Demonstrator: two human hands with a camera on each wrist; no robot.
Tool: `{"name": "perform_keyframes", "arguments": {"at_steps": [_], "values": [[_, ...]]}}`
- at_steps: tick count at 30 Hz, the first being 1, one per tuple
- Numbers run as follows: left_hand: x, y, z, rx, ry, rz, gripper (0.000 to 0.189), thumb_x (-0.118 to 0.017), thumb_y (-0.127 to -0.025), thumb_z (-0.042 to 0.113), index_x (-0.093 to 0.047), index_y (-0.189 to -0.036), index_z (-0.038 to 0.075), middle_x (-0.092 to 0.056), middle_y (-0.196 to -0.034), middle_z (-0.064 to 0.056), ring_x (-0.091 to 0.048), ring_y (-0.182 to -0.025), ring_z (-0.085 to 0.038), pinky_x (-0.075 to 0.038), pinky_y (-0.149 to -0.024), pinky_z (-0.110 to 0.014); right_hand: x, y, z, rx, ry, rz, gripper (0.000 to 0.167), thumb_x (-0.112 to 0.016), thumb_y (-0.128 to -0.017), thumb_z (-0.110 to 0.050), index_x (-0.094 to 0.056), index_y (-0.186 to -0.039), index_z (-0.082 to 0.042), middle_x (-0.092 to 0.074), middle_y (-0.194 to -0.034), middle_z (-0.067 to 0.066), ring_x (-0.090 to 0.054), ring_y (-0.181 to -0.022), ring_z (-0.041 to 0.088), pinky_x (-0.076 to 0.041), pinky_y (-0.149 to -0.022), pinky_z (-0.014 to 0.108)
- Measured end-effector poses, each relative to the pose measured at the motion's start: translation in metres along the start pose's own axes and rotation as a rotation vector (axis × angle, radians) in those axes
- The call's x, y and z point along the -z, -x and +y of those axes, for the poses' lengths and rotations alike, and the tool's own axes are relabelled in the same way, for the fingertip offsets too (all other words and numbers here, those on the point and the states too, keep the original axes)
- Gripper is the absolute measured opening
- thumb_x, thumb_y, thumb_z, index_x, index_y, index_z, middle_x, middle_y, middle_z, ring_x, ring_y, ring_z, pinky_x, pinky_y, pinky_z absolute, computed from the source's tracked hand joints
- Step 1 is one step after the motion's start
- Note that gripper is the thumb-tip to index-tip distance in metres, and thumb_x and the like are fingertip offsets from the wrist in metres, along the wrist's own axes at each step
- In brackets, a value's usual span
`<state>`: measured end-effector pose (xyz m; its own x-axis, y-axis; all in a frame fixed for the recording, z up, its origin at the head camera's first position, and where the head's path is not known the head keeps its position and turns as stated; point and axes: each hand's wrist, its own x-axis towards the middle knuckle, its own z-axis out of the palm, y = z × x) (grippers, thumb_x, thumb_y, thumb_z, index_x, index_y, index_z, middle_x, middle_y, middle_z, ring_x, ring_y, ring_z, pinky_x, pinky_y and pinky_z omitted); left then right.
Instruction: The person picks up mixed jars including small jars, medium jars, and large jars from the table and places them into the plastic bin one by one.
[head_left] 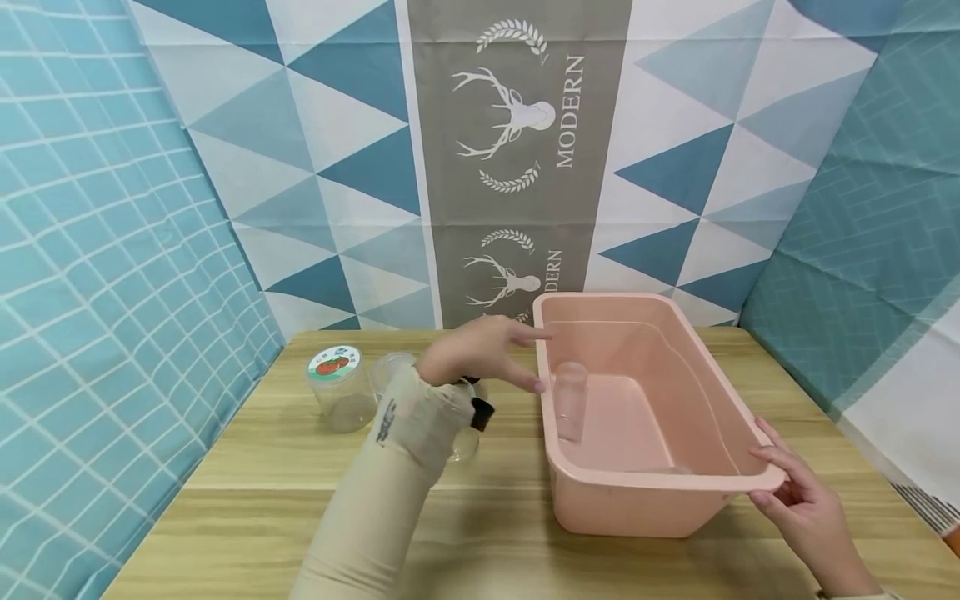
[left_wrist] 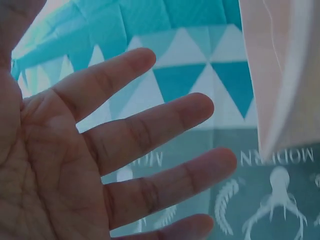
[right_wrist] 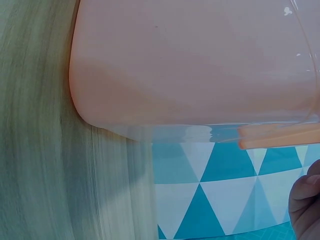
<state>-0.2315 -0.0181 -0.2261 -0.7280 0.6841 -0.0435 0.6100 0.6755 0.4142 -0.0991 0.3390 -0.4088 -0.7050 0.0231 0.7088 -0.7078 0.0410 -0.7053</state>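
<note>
A pink plastic basin (head_left: 622,508) stands on the wooden table, right of centre. At its near right corner my right hand (head_left: 806,504) grips the rim, fingers over the edge and thumb below. My left hand (head_left: 483,350) is held by the left rim with fingers spread; whether the fingertips touch it I cannot tell. In the left wrist view the palm (left_wrist: 50,145) faces the camera and holds nothing. Inside the basin a clear cylindrical container (head_left: 572,404) lies along the left wall. Another clear piece (head_left: 675,471) shows partly behind the near rim.
Left of the basin stands a clear jar (head_left: 348,408) with a red fruit picture on its lid. Beside it is another clear jar (head_left: 390,367). A black-topped clear container (head_left: 482,414) is partly hidden by my left sleeve (head_left: 375,500). Patterned cloth (head_left: 315,150) hangs behind the table.
</note>
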Motion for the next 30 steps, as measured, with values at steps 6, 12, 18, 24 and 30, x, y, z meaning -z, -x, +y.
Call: {"name": "perform_keyframes", "arguments": {"at_steps": [6,12,18,24,30], "values": [[-0.005,0.023,-0.045,-0.148,0.031,0.062,0.076,-0.081,-0.077,0.028,-0.047,-0.142,0.008,-0.054,-0.136,-0.010,-0.056,-0.116,-0.022,-0.041,-0.099,-0.036,0.001,-0.001,-0.001,-0.001,0.003,0.010,0.037,-0.064,-0.084,0.013,-0.062,-0.119,0.004,-0.047,-0.143,-0.004,-0.026,-0.047,0.014,-0.026,-0.041,0.025],[-0.019,0.049,-0.088,-0.183,0.068,-0.011,0.087,-0.080,-0.076,0.029,-0.037,-0.147,0.004,-0.041,-0.146,-0.015,-0.040,-0.132,-0.030,-0.036,-0.104,-0.043,0.002,-0.002,-0.001,0.017,-0.013,-0.017,0.037,-0.064,-0.084,0.012,-0.061,-0.120,0.004,-0.046,-0.144,-0.003,-0.026,-0.046,0.013,-0.023,-0.039,0.025],[-0.028,0.070,-0.117,-0.068,0.074,-0.086,0.095,-0.081,-0.071,0.030,-0.034,-0.146,-0.003,-0.041,-0.143,-0.023,-0.042,-0.128,-0.039,-0.038,-0.100,-0.052,0.002,0.000,-0.003,-0.024,0.048,0.004,0.038,-0.064,-0.083,0.014,-0.062,-0.120,0.002,-0.047,-0.144,-0.005,-0.025,-0.046,0.014,-0.021,-0.040,0.028],[-0.040,0.078,-0.143,0.018,0.053,-0.017,0.097,-0.082,-0.072,0.035,-0.032,-0.147,-0.001,-0.037,-0.146,-0.025,-0.037,-0.130,-0.043,-0.035,-0.101,-0.057,0.004,0.000,-0.001,0.021,-0.024,-0.026,0.038,-0.063,-0.085,0.011,-0.060,-0.122,0.005,-0.045,-0.146,-0.002,-0.029,-0.046,0.013,-0.027,-0.041,0.023],[-0.070,0.077,-0.167,-0.043,0.157,0.157,0.098,-0.083,-0.069,0.027,-0.032,-0.146,-0.005,-0.037,-0.143,-0.031,-0.037,-0.128,-0.049,-0.035,-0.098,-0.062,0.003,-0.001,0.002,0.024,-0.048,-0.062,0.039,-0.064,-0.085,0.010,-0.059,-0.123,0.004,-0.042,-0.147,-0.002,-0.052,-0.059,0.001,-0.040,-0.050,0.014]]}}
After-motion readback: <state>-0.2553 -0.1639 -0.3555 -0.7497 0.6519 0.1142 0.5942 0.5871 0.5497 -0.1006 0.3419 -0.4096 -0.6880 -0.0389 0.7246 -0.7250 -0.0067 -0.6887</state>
